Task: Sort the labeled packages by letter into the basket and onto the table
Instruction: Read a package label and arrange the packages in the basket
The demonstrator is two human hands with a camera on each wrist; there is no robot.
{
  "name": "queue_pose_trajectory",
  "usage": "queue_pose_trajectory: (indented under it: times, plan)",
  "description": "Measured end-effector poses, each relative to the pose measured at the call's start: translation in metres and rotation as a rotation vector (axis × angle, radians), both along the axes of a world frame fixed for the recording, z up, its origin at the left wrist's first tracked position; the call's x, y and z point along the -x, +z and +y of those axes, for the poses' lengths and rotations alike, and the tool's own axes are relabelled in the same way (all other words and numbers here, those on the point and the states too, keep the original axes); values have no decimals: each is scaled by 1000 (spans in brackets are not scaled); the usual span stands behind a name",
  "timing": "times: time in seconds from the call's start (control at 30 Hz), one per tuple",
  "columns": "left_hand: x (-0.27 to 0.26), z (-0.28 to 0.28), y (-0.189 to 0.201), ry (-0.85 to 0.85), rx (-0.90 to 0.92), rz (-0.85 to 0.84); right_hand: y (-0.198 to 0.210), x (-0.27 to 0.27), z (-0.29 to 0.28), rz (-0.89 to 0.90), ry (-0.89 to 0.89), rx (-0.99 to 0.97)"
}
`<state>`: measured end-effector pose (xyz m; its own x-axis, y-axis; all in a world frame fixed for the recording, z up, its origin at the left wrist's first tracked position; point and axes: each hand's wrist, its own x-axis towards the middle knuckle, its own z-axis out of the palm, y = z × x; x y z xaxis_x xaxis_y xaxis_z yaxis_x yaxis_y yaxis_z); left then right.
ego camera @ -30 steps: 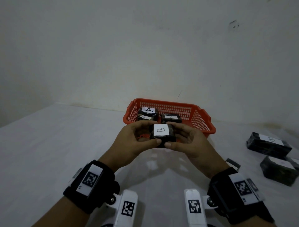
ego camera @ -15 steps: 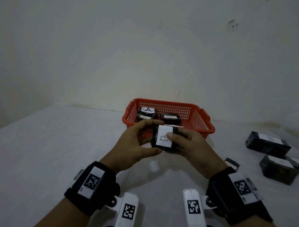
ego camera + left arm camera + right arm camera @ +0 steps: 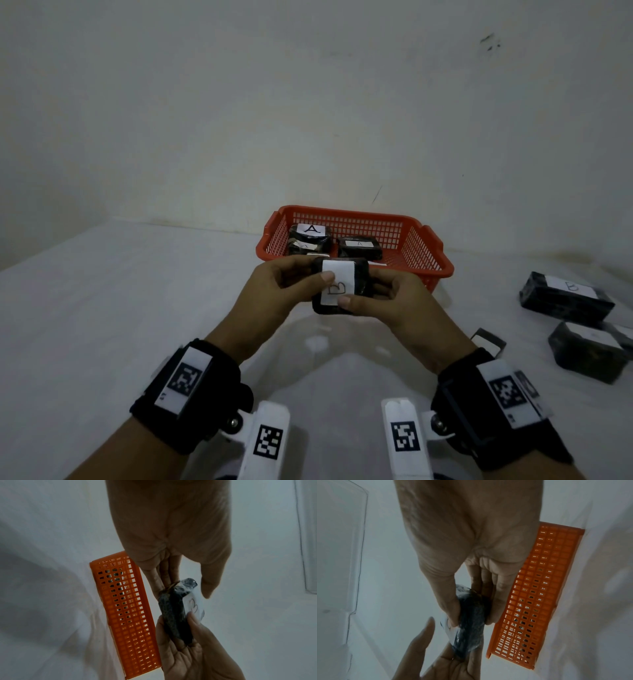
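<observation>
Holding B package (image 3: 342,286) in left hand (image 3: 279,298), right hand (image 3: 394,301) | basket (image 3: 424,253): A packages (image 3: 310,236)

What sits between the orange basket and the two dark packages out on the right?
Nothing: in the head view only bare white table separates the basket from the packages.

We find the basket (image 3: 424,270) on the table (image 3: 120,308), against the wall (image 3: 308,102). Two packages (image 3: 359,247) lie in it. Both hands (image 3: 274,294) hold a package (image 3: 359,284) before it. Two more packages (image 3: 565,301) lie well right.
</observation>
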<state>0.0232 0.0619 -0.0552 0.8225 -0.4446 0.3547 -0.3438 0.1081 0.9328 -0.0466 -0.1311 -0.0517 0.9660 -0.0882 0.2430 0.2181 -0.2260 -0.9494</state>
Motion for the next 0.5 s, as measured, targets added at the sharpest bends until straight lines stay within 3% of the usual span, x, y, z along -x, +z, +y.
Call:
queue_pose_trajectory:
  times: [0.5]
  plan:
    - [-1,2,2,-30,-19,-1,0,-3,0,22,65,-155]
